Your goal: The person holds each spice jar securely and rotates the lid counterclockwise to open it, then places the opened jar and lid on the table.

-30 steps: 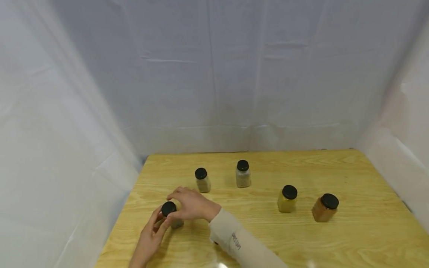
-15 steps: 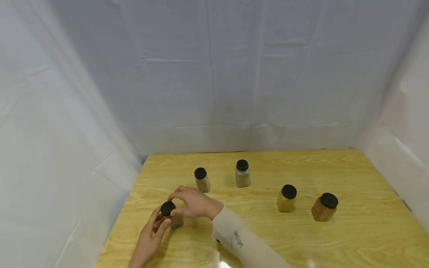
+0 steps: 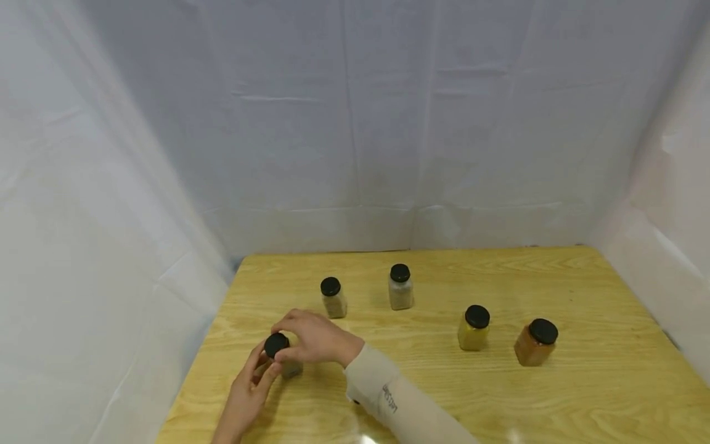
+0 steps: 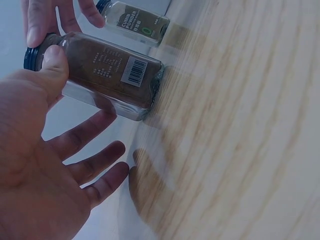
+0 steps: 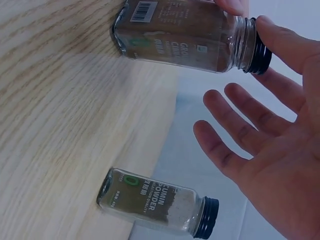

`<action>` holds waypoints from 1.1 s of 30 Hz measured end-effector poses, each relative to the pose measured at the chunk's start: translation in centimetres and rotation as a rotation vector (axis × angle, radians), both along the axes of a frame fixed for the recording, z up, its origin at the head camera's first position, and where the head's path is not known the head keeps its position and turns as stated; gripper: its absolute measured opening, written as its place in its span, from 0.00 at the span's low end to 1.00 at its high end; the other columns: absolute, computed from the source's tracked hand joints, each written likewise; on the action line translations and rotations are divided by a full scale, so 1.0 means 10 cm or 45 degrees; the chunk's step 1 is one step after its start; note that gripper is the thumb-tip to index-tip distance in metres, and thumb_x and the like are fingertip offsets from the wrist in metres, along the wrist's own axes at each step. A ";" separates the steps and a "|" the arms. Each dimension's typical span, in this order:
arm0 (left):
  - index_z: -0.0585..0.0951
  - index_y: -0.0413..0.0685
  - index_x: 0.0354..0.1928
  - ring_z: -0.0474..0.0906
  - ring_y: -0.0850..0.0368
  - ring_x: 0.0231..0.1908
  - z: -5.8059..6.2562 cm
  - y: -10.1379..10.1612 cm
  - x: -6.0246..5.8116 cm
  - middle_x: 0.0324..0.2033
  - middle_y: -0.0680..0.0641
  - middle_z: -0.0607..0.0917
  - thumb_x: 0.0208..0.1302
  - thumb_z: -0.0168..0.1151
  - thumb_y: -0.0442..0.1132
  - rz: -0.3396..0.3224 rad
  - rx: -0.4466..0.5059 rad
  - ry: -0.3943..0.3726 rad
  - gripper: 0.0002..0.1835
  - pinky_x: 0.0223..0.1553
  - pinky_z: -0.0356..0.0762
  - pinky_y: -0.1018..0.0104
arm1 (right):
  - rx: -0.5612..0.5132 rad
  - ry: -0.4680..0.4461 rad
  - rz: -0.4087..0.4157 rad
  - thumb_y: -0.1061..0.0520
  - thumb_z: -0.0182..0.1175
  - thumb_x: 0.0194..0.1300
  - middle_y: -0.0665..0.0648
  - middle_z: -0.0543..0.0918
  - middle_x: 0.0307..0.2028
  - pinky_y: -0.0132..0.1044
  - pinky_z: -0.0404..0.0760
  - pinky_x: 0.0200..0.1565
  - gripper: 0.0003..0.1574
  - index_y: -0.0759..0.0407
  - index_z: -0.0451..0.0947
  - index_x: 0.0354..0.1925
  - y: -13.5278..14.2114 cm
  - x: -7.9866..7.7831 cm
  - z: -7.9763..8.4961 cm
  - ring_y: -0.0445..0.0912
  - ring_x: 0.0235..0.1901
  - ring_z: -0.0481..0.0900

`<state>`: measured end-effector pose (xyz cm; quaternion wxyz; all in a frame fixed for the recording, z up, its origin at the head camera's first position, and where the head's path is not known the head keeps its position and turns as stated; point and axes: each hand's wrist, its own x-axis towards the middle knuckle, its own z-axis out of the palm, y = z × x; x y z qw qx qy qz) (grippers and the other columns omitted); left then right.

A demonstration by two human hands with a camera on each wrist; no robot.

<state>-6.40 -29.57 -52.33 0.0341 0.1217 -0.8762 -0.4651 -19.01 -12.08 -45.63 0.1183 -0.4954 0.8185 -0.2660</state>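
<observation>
A glass spice jar (image 4: 110, 70) with a brown label and barcode stands upright at the table's left. My left hand (image 3: 248, 391) holds it around its upper part, thumb near the neck, the lower fingers spread beside the glass. From the other side my right hand (image 3: 318, 338) pinches the jar's black lid (image 3: 277, 345) between thumb and index finger; the other fingers extend free in the right wrist view. Threads of the glass neck (image 5: 244, 45) show just below the lid. Behind this jar is a cumin powder jar (image 5: 150, 197), its black lid on.
Another pale-filled jar (image 3: 401, 295) stands at the back middle of the wooden table (image 3: 421, 394). Farther right are a yellow-filled jar (image 3: 473, 336) and a reddish-orange one (image 3: 534, 351), both black-lidded. White sheeting (image 3: 377, 154) hangs behind the table and along both sides.
My right hand's fingers and thumb shift slightly right on the lid, then back left around it. The left hand and the jar stay nearly in place.
</observation>
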 end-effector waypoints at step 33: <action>0.63 0.55 0.81 0.76 0.35 0.68 -0.02 -0.02 -0.01 0.68 0.35 0.79 0.82 0.54 0.51 -0.025 -0.024 0.046 0.31 0.50 0.80 0.64 | 0.076 -0.030 0.062 0.35 0.56 0.79 0.55 0.74 0.72 0.41 0.78 0.67 0.38 0.52 0.72 0.76 -0.03 -0.03 0.00 0.47 0.67 0.78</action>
